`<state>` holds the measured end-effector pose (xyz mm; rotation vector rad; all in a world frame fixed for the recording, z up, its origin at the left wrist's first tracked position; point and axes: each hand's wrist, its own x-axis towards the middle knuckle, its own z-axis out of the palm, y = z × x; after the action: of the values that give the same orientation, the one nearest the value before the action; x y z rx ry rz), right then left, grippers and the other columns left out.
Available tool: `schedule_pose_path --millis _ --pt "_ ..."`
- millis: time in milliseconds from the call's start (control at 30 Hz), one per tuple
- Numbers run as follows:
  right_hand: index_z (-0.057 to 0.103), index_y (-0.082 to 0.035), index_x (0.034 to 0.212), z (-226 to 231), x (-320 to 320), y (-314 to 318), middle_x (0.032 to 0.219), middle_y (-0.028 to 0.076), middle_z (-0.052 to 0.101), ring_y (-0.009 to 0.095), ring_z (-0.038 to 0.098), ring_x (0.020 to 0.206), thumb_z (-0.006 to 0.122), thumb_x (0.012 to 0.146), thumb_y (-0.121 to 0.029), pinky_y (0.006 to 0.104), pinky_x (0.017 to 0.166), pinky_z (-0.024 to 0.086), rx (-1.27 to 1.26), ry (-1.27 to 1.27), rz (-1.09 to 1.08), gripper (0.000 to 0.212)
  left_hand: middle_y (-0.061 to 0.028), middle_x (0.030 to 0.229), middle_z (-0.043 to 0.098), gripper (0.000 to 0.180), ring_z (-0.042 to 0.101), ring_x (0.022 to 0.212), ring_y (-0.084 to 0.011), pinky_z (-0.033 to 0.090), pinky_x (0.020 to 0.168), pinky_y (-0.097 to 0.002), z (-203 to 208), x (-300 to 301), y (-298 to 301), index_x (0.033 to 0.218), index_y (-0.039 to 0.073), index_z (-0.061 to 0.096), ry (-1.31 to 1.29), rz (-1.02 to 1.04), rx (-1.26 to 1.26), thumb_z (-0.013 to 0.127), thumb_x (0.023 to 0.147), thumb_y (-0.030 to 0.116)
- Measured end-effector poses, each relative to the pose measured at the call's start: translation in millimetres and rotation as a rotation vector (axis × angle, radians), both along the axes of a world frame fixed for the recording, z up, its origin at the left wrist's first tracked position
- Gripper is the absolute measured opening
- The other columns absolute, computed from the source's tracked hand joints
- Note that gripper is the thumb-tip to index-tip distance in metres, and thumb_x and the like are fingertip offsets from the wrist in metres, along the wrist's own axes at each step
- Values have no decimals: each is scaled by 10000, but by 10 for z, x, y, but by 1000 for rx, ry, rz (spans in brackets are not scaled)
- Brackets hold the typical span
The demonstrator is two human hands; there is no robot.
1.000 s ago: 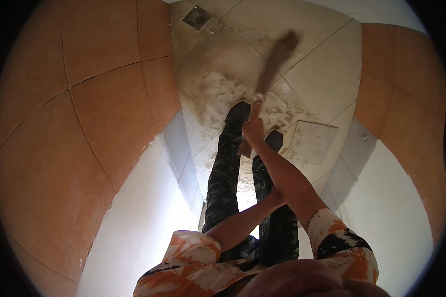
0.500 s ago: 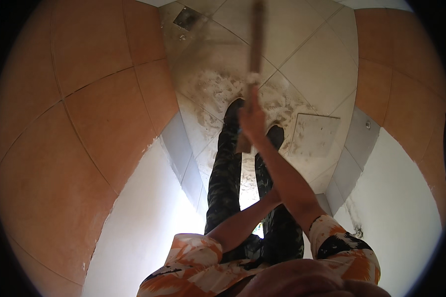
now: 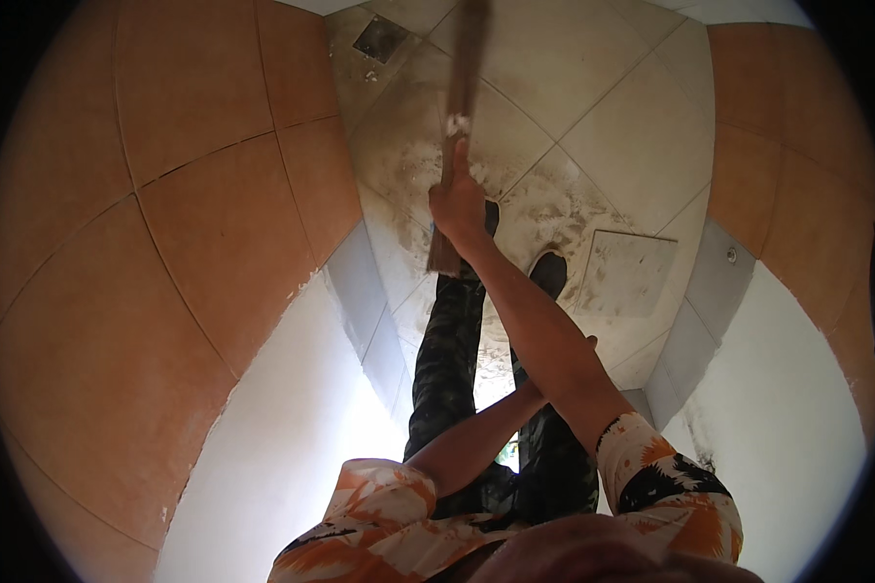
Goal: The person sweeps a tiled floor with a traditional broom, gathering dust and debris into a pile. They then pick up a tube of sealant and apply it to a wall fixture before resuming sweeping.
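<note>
My right hand [image 3: 460, 206] is wrapped around a long, narrow brown bar, perhaps a wooden batten [image 3: 465, 73], with one finger stretched along it. The batten runs from just below my hand up past the top edge of the view, and its far end is blurred. A pale smear marks it just beyond my fingers. My left forearm crosses beneath the right one. Of my left hand [image 3: 592, 341], only a fingertip shows beyond my right forearm; the other fingers are hidden.
Beige floor tiles [image 3: 642, 126] carry pale, dusty smears around my dark shoes [image 3: 548, 274]. A square drain opening [image 3: 380, 39] lies at the far left, and a square floor cover [image 3: 628, 274] sits to the right. Orange-tiled walls [image 3: 214, 204] rise on both sides.
My right hand and the batten have swung to the left and slightly farther away. A left fingertip now shows beside my right forearm.
</note>
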<state>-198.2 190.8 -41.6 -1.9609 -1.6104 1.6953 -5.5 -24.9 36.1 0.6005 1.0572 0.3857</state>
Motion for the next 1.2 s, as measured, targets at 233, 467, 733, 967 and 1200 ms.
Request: schedule_pose_path --millis 233,467,733,967,1200 --pt "188 -163 1670 -69 -235 361 1007 342 708 496 712 914 607 834 -89 543 832 575 67 -40 360 938 -185 1243 591 606 586 1138 -331 458 922 -467 18 -45 65 1435 24 524 -69 151 -41 571 1045 485" --pt "45 -194 1691 146 1570 -299 953 292 720 354 745 777 648 893 -119 443 702 595 63 -34 -167 1003 -169 1127 648 465 636 1086 -397 536 877 -498 -115 18 127 1289 48 612 283 -321 299 654 976 389" --pt "82 -183 1682 -1024 2745 -412 995 328 703 473 716 856 634 827 -104 555 764 572 -23 -484 7 1021 -209 1173 653 497 671 1050 -408 532 868 -582 136 40 117 1206 49 654 435 -679 351 738 891 424" --pt "171 -265 1681 -485 1756 -807 1153 297 676 456 699 999 630 876 -95 549 847 565 42 -243 269 942 -240 1194 659 563 666 1082 -450 532 885 -589 -95 45 -119 1362 67 600 362 -491 387 671 935 426" --pt "177 -179 1674 -584 3151 -109 1029 254 704 411 709 842 594 883 -68 536 751 565 72 -367 -297 902 -201 1152 657 505 684 1047 -405 541 827 -574 106 70 182 1234 64 617 446 -734 401 732 911 433"
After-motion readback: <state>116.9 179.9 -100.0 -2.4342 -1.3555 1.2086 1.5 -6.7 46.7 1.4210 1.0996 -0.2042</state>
